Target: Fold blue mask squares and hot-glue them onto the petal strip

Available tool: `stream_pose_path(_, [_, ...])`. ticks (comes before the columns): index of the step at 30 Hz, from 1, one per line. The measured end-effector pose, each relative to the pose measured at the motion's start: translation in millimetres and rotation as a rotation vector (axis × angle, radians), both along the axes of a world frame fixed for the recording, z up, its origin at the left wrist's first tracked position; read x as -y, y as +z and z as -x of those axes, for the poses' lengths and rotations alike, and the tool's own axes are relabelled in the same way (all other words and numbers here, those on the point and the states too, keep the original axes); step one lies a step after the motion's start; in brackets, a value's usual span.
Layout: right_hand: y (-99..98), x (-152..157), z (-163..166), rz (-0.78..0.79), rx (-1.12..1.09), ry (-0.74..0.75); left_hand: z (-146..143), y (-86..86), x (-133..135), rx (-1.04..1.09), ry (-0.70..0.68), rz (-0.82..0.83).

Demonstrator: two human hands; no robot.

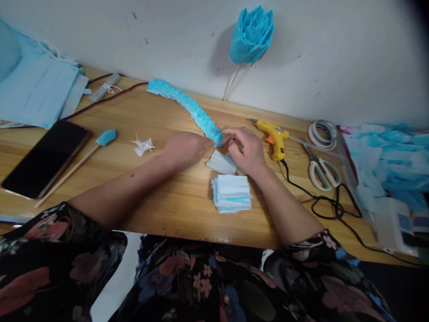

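A long row of folded blue pieces (187, 103) lies across the wooden table (140, 192), from the wall down to my hands. My left hand (186, 148) presses its fingers on the near end of that row. My right hand (244, 147) pinches the same end from the other side, with a pale folded piece (221, 163) lying under it. A small stack of cut blue-white squares (232, 193) sits just in front of my right wrist.
A yellow glue gun (273, 136) with a black cord, scissors (320, 167) and a tape roll (322, 133) lie to the right. A blue fabric flower (251, 36) on a stick leans on the wall. A phone (45, 157), a blue-tipped stick (83, 154) and blue cloth piles sit at the sides.
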State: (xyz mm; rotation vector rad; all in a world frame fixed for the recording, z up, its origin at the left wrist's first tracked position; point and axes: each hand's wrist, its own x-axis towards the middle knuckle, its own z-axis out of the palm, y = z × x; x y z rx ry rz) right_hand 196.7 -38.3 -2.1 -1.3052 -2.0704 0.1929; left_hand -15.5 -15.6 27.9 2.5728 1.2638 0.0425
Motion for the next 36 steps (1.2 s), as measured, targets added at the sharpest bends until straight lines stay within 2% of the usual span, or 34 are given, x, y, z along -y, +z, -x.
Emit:
stream_pose_path(4, [0.9, 1.4, 0.2, 0.021, 0.000, 0.021, -0.2, -0.2, 0.1, -0.008, 0.010, -0.001])
stream_pose_path(8, [0.0, 1.7, -3.2, -0.033, -0.207, -0.088, -0.6, -1.8, -0.6, -0.016, 0.014, -0.002])
stream_pose_path(10, [-2.2, -0.1, -4.8, -0.022, -0.224, -0.117, -0.7, -2.6, -1.1, -0.019, 0.017, -0.004])
stream_pose_path(16, [-4.5, -4.2, -2.7, 0.029, -0.026, -0.020, -1.8, -1.4, -0.7, -0.041, 0.028, 0.017])
stream_pose_path(23, [-0.3, -5.5, 0.9, 0.077, 0.149, 0.011, -0.2, -3.7, -2.8, 0.022, 0.024, 0.019])
stream_pose_path(30, [0.9, -5.3, 2.2, 0.086, 0.178, 0.004, 2.3, -8.9, -8.6, 0.167, 0.136, 0.054])
stream_pose_path(36, [1.9, -4.7, 3.1, 0.102, 0.192, 0.001, -2.0, -3.5, -3.3, 0.050, 0.126, 0.016])
